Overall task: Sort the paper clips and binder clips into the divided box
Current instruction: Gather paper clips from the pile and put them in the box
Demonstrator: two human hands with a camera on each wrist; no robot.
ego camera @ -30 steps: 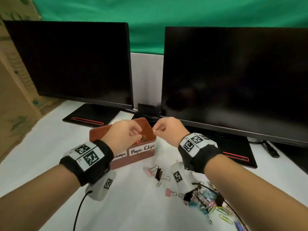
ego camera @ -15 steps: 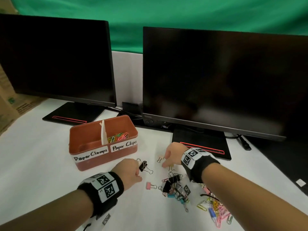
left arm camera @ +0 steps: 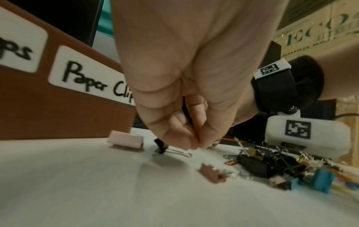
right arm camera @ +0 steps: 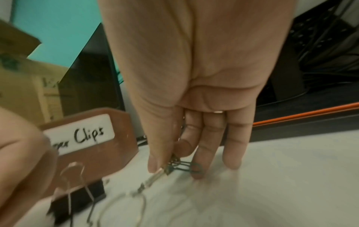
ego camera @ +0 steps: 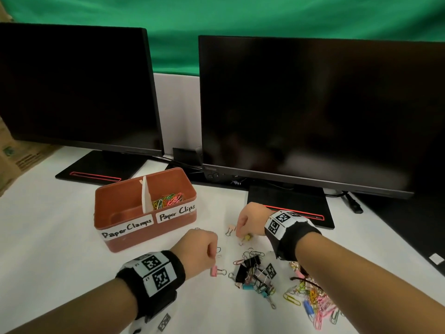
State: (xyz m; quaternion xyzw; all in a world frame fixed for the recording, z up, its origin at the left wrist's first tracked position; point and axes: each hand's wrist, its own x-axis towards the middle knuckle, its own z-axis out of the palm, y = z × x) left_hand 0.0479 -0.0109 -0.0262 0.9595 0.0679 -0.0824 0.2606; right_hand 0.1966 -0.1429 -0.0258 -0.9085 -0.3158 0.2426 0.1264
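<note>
The brown divided box [ego camera: 115, 208] stands left of centre, with coloured paper clips [ego camera: 168, 198] in its "Paper Clips" side. In front of it my left hand [ego camera: 215, 254] is curled, its fingertips [left arm camera: 186, 142] pinched at the wire handle of a black binder clip [left arm camera: 161, 145]. A pink binder clip [ego camera: 213, 271] lies just below that hand. My right hand [ego camera: 242, 235] pinches a small yellowish binder clip [ego camera: 247, 237] between thumb and forefinger on the table, seen close as the small clip [right arm camera: 172, 164]. A heap of binder clips [ego camera: 255, 273] and loose paper clips [ego camera: 313, 300] lies under my right forearm.
Two dark monitors [ego camera: 313, 112] stand behind on black bases [ego camera: 96, 172]. Cardboard [ego camera: 14, 160] leans at the far left. A pale binder clip [ego camera: 230, 230] lies between the box and my right hand. A cable plug [ego camera: 354, 206] lies at the right.
Both hands left the box and came down to the table. The left hand now covers the black binder clip, and the right hand has closed on the small yellowish one.
</note>
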